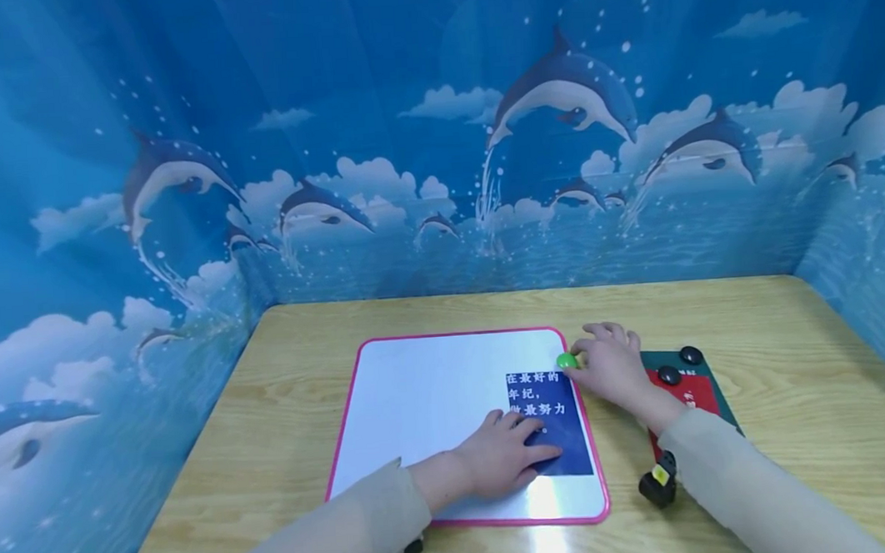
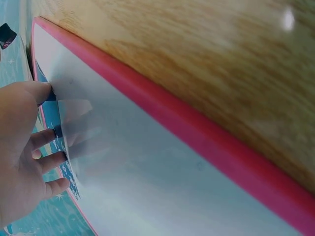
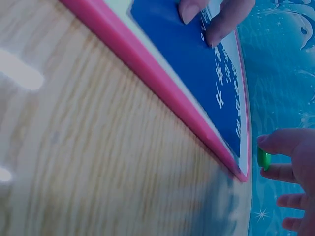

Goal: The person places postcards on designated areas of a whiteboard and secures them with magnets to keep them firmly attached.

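The blue card (image 1: pixel 549 421) is pressed flat by the left hand (image 1: pixel 500 457); a green magnet (image 1: pixel 566 360) is pinched by the right hand (image 1: pixel 608 368) at the whiteboard (image 1: pixel 434 394) edge. The card could skew if pressure slips.

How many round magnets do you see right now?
3: a green magnet pinched by the right hand at the whiteboard's right edge, and two black magnets on cards beside it. More may be hidden.
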Demonstrator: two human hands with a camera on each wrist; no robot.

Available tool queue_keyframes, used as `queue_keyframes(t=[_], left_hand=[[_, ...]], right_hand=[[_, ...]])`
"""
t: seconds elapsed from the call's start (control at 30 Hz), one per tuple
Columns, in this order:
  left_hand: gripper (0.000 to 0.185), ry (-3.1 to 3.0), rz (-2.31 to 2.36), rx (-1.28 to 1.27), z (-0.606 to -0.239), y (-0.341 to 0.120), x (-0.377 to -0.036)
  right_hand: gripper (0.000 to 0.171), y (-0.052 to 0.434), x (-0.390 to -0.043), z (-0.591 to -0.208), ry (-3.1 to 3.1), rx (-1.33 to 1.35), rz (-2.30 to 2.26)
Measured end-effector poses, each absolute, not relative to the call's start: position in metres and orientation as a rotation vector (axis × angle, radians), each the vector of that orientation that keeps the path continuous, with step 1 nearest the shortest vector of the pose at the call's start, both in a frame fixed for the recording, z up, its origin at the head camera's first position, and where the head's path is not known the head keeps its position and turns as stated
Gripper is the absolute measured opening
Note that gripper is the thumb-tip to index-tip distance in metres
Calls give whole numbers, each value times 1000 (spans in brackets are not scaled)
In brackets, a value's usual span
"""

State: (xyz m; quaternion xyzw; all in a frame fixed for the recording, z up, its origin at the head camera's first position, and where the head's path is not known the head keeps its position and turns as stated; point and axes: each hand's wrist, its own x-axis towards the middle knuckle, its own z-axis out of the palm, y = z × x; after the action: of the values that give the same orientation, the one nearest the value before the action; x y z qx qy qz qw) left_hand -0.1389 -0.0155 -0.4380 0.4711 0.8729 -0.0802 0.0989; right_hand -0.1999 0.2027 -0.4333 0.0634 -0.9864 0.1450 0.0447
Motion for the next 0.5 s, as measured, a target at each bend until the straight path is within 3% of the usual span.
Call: queue_keyframes(t=[0.5], left_hand=[[48,2584,-234,1416,-441,-16,-141]], right_hand=[[33,178,-202,-433,-3043,269,425]])
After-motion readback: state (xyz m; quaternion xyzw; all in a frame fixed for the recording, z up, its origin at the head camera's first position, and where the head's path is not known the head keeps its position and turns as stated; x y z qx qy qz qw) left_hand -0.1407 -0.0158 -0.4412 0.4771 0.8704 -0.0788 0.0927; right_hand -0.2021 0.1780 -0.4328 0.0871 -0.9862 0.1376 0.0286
